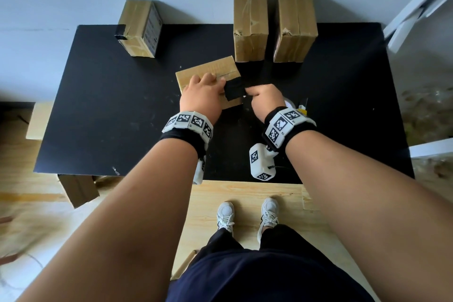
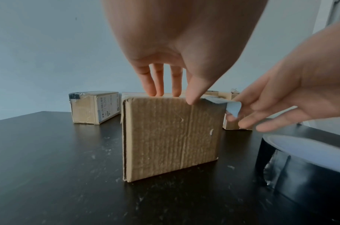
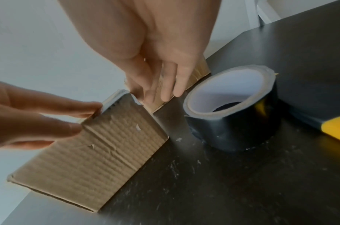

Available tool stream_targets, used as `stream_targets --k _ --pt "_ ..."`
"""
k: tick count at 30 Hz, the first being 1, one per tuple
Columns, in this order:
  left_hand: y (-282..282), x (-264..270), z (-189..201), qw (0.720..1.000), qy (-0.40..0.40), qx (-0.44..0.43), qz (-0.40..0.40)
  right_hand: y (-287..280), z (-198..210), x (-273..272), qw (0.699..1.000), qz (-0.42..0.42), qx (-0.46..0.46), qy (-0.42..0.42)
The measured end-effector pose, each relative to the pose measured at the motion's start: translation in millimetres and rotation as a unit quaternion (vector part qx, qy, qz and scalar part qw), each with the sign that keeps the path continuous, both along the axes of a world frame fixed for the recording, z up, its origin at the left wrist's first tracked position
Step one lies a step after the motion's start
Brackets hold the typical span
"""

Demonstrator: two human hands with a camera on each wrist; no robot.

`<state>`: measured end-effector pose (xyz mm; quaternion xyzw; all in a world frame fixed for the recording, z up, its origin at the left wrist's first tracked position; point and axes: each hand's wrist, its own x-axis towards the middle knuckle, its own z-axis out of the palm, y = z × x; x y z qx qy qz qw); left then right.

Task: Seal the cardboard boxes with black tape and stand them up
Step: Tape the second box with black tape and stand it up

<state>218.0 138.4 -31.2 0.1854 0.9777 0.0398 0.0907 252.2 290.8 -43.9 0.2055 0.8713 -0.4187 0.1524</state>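
Fingers (image 2: 155,85) of the left hand (image 1: 201,95) press flat on the cardboard box (image 2: 171,137) lying on the counter (image 1: 110,105); right hand (image 1: 263,98) pinches the black tape strip (image 1: 235,89) at the box's edge. Sealing is underway; next, fold the strip down, then stand the box. Tape roll (image 3: 234,115) sits just beside the right fingers, crowding that side; three boxes stand beyond.

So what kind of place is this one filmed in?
Probably a plain room used for packing: a black table against a bare wall, cardboard boxes, a roll of black tape, wood floor.
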Motion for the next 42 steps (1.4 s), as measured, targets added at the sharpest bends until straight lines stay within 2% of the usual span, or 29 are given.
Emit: stream_targets --k 2,4,5,8,11,13,16,24,29,34,39,42 --pt "1.0 -0.8 0.3 1.000 -0.001 0.009 0.010 -3.3 4.0 -5.6 0.998 0.014 0.005 -0.053" --pt "1.6 -2.6 -0.8 0.999 0.005 0.032 0.025 0.6 13.2 -12.0 0.989 -0.043 -0.007 -0.140" --pt "1.6 -3.5 -2.0 0.998 0.008 0.048 0.033 5.0 15.5 -12.7 0.986 -0.044 0.000 -0.158" --pt "1.4 -5.4 -6.7 0.994 0.027 0.096 0.045 10.9 9.5 -15.1 0.993 -0.007 0.059 -0.103" --pt "2.8 -6.0 -10.4 0.987 0.047 0.147 0.050 11.7 -4.4 2.3 0.994 -0.049 0.071 0.060" --pt "5.1 -4.7 -11.6 0.984 0.047 0.166 0.039 12.0 -8.3 0.7 0.991 -0.042 0.062 0.110" --pt "10.4 -1.7 -10.2 0.985 0.028 0.169 0.020 11.9 -10.4 -5.7 0.992 0.001 0.057 0.112" --pt "14.8 0.2 -4.1 0.987 0.006 0.151 0.047 4.3 -16.4 -1.0 0.994 0.041 0.067 0.070" --pt "14.4 1.9 -4.7 0.989 0.004 0.143 0.040 -6.3 -16.1 1.3 0.980 0.022 0.144 0.135" --pt "14.8 5.1 -3.8 0.988 0.003 0.145 0.046 -3.5 -18.8 3.0 0.954 0.071 0.242 0.163" --pt "14.3 4.8 -2.0 0.990 -0.006 0.134 0.038 -1.4 -18.1 0.1 0.928 0.142 0.307 0.157" --pt "14.4 2.7 -2.2 0.990 -0.015 0.133 0.037 -0.4 -20.5 2.1 0.933 0.152 0.295 0.140"
